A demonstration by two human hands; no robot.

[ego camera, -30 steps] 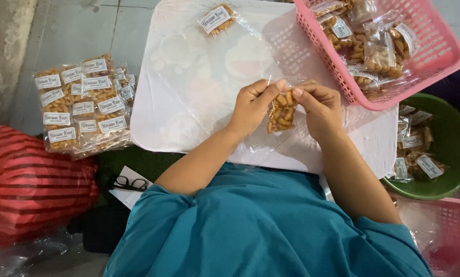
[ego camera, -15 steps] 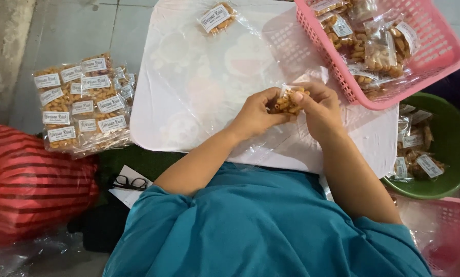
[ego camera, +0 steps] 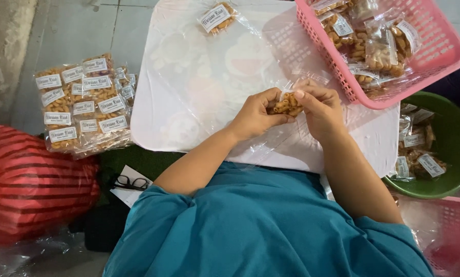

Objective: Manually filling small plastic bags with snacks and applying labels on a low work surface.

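Fingers of the left hand and right hand close together on a small clear snack packet, held at frame centre above a white plastic-covered bench. The packet's top is lost in glare. At upper right, a pink basket runs off the frame; labelled packets lie at left on the tiled floor.

Pink basket & green tub cut off at edges; snack bag partly hidden by fingers.
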